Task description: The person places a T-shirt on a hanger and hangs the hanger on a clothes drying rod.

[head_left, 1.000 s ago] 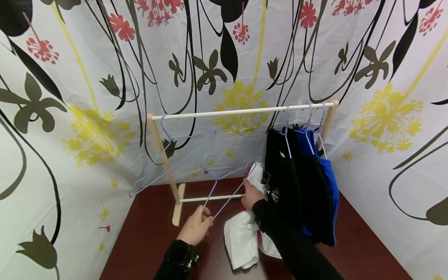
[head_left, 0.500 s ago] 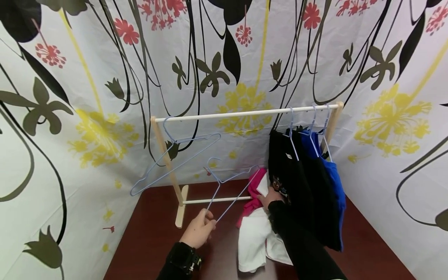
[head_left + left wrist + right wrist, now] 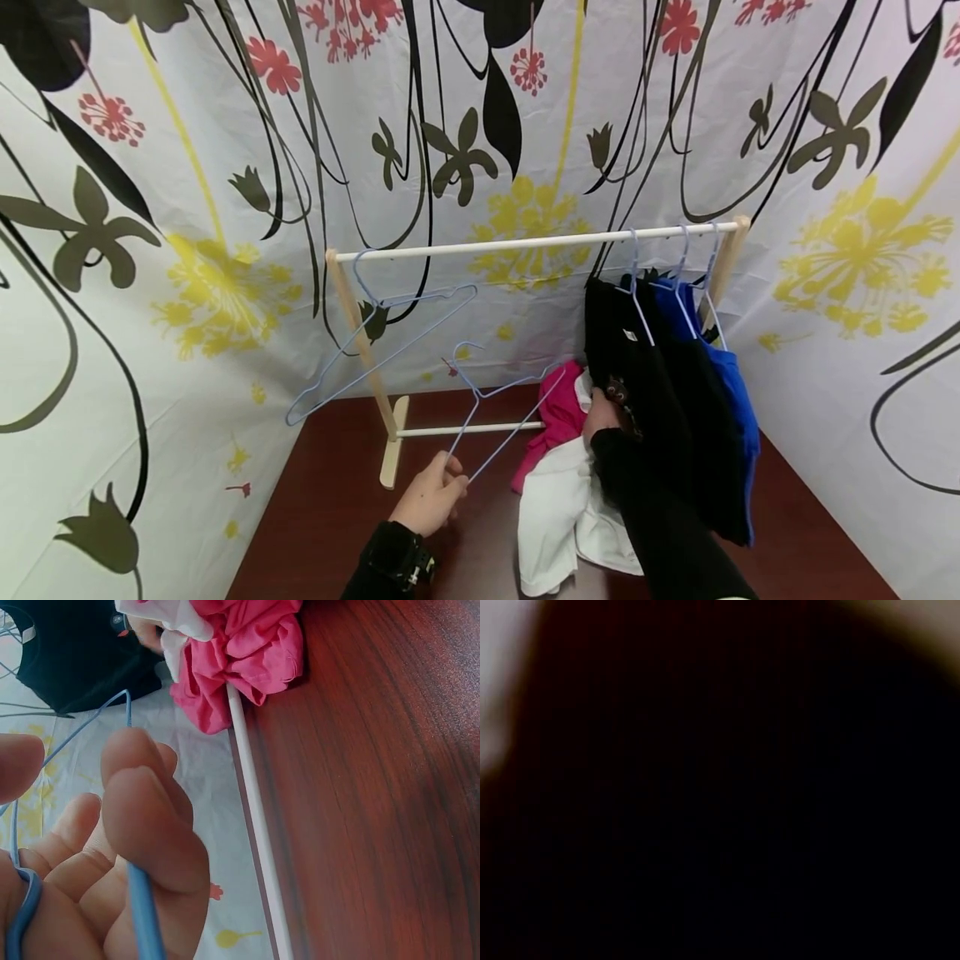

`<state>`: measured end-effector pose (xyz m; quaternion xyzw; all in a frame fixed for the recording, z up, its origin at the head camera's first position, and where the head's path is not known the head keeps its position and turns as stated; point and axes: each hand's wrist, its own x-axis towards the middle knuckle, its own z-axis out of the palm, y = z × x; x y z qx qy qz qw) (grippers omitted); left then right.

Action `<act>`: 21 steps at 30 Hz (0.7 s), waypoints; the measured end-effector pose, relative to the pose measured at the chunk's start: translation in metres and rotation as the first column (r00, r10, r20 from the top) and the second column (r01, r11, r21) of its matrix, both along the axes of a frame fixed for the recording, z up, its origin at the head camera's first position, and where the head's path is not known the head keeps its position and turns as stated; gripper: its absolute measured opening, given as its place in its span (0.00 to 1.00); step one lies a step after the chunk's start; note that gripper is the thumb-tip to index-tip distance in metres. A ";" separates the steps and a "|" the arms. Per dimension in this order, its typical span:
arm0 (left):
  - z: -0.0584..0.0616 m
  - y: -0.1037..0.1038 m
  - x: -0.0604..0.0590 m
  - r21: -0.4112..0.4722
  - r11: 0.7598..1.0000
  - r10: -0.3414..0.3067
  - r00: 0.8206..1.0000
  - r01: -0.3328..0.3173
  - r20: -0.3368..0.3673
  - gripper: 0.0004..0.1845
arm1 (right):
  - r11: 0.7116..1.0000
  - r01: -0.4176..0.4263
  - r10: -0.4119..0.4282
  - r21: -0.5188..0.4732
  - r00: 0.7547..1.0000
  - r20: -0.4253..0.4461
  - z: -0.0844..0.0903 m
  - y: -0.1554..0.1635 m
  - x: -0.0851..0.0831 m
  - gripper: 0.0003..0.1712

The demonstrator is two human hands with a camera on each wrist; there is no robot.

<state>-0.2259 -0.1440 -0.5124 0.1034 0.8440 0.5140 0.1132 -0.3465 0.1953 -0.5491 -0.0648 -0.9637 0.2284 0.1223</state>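
My left hand (image 3: 433, 502) grips a light blue wire hanger (image 3: 501, 398) by its lower corner; in the left wrist view its fingers (image 3: 150, 825) curl round the wire (image 3: 142, 907). My right hand (image 3: 602, 417) holds a fold of the white garment (image 3: 558, 512), which lies heaped on the table under the rack. It is pressed between a crumpled pink garment (image 3: 558, 417) and the hanging black shirt (image 3: 637, 392). The pink garment (image 3: 247, 652) lies against the rack's lower rod (image 3: 255, 817). The right wrist view is dark.
A wooden rack with a white top rod (image 3: 525, 243) stands on the dark red table (image 3: 322, 517). An empty blue hanger (image 3: 375, 333) hangs at its left end. Black and blue garments (image 3: 731, 400) hang at its right end. Flowered curtains (image 3: 150, 250) close in on three sides.
My right hand has moved right and down, from the hanger's end to the hanging black shirt, and the pink garment has come into view. My left hand still holds the hanger.
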 end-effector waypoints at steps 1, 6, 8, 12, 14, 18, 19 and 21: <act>0.000 0.000 0.000 -0.002 1.000 0.000 1.000 0.000 0.000 0.12 | 1.000 -0.028 0.028 -0.003 1.000 -0.014 -0.002 0.003 0.000 0.30; 0.003 0.001 0.002 -0.022 1.000 -0.005 1.000 0.005 -0.012 0.12 | 0.989 -0.131 0.135 -0.065 0.990 0.047 -0.025 0.026 -0.020 0.45; 0.005 0.002 0.003 -0.026 1.000 -0.015 1.000 0.015 -0.018 0.13 | 0.983 -0.167 0.170 -0.071 0.985 0.043 -0.044 0.037 -0.036 0.34; 0.009 0.003 0.006 -0.016 0.999 -0.044 0.999 0.043 -0.018 0.13 | 0.945 -0.244 0.229 -0.217 0.969 -0.093 -0.081 0.060 -0.074 0.02; 0.012 0.002 0.007 -0.007 0.998 -0.055 0.998 0.055 -0.014 0.13 | 0.923 -0.247 0.207 -0.295 0.965 -0.159 -0.061 0.056 -0.065 0.10; 0.018 -0.001 0.009 0.014 0.997 -0.070 0.997 0.071 -0.015 0.13 | 0.917 -0.182 0.137 -0.356 0.980 -0.148 0.015 0.033 -0.024 0.12; 0.019 -0.002 0.009 0.017 0.997 -0.074 0.997 0.075 -0.019 0.12 | 0.909 -0.196 0.147 -0.368 0.977 -0.157 0.030 0.028 -0.016 0.11; 0.023 -0.004 0.010 0.031 0.996 -0.083 0.996 0.084 -0.024 0.12 | 0.901 -0.221 0.175 -0.373 0.973 -0.153 0.050 0.022 -0.008 0.16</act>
